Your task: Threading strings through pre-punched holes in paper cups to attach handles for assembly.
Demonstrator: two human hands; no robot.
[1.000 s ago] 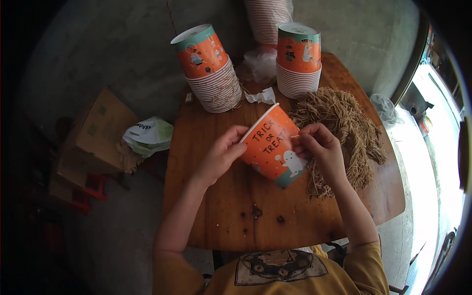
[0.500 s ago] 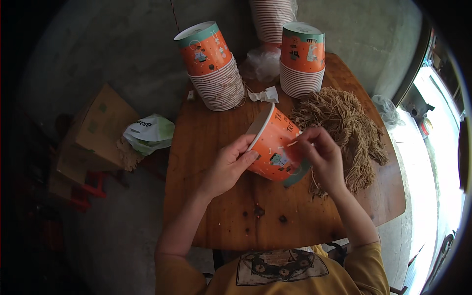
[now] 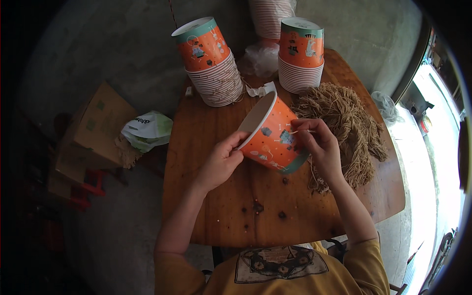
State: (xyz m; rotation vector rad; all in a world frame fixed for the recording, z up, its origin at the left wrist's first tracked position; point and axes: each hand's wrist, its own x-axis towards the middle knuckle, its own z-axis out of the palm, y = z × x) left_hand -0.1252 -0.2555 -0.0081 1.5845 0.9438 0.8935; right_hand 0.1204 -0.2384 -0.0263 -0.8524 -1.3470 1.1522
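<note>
An orange paper bucket (image 3: 268,137) with a green base band and cartoon figures is tilted above the table, its white-rimmed mouth toward the upper left. My left hand (image 3: 221,162) grips it at the rim, thumb outside and the other fingers partly hidden. Against the bucket's right side, my right hand (image 3: 322,150) pinches a thin pale cord end (image 3: 301,131) between thumb and fingertips. The rest of that cord is hidden. Just beyond the right hand lies a big heap of tan cords (image 3: 351,130).
On the wooden table (image 3: 226,211), two upside-down bucket stacks stand at the back: the left stack (image 3: 211,81) has cords hanging on it, the right stack (image 3: 301,73) none visible. More wrapped buckets (image 3: 275,22) are behind. A cardboard box (image 3: 93,132) and plastic bag (image 3: 147,130) sit to the left.
The bucket has turned in my left hand, bringing different figures into view, and its mouth has shifted slightly left. My right hand stays at its side, still pinching the cord end.
</note>
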